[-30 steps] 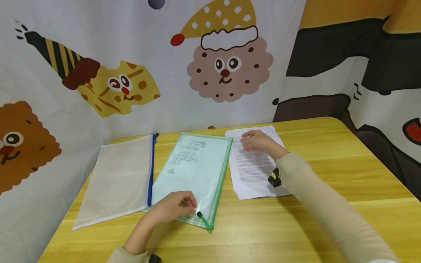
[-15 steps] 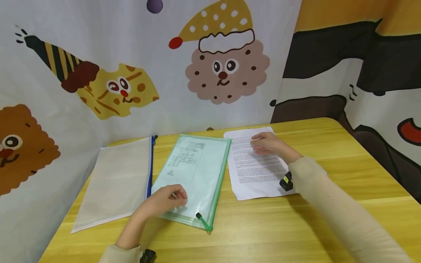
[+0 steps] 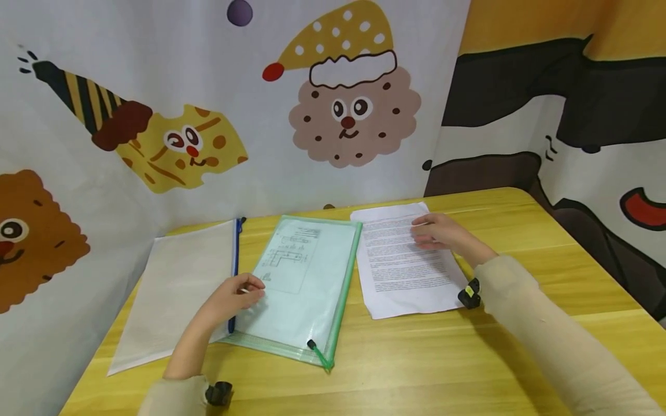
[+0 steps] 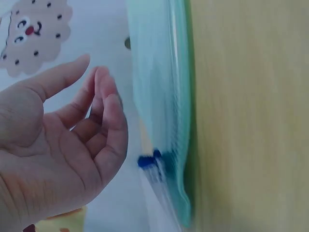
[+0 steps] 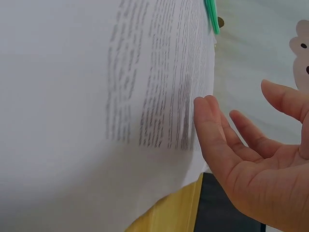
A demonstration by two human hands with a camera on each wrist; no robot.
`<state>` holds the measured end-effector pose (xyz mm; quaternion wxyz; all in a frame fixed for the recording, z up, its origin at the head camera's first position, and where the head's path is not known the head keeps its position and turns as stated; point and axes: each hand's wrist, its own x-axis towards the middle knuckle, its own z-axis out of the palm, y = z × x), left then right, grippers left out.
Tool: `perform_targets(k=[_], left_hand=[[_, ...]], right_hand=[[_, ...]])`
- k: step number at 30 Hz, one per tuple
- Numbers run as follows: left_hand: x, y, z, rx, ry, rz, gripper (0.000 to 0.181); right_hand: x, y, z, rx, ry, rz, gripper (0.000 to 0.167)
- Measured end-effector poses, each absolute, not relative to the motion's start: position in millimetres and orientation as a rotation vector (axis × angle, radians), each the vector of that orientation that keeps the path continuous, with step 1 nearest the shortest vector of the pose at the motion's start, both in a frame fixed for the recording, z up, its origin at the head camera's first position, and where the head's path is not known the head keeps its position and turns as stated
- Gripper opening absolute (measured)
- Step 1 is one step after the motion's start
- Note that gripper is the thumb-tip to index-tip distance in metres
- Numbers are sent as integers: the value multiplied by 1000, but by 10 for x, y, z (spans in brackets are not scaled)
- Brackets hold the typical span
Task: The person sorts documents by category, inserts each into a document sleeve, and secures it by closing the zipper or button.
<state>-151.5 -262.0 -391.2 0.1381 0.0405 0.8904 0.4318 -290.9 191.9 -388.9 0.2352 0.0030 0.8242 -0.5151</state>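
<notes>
Cartoon-printed fabric [image 3: 265, 144] hung behind a wood-grained table [image 3: 395, 370]. On its far part, right of the middle, the printed paper [image 3: 390, 266] lay flat, lines of text upward, seemingly turned so the writing could be read. Above its far right part hovered the right hand [image 3: 442, 232], fingers loosely bent and gripping nothing; whether a fingertip touched the paper I couldn't tell. Just left lay the green-edged folder [image 3: 312, 283], its zip pull [image 3: 319, 353] at the near right corner, probably easy to reach there. A drawing showed through its clear cover. Over its left part hung the left hand [image 3: 231, 297], relaxed and holding nothing, perhaps kept raised so as not to disturb things. Farther left, the blue-zipped pouch [image 3: 171, 294] overlapped the folder's near left corner, likely because the three items sat so close.
</notes>
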Motion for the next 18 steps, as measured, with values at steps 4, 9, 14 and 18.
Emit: perform_targets(k=[4,9,14,18], left_hand=[[-1571,-2751,-3953,4,2653,1269,30],[-1638,-2859,-4004,-205,2772,1208,33],[-1677,-2917,-4019,-405,2707,1215,49],[-1719,-2991,-4050,-507,2623,1168,66]], right_hand=[[-2882,1977,-3884,7,2274,-1405,57],[-2853,2043,-3870,-5,2259,-1419,58],[-2842,2120,-3875,-15,2267,-1420,57],[-2823,2186,-3866,-17,2269,-1431,57]])
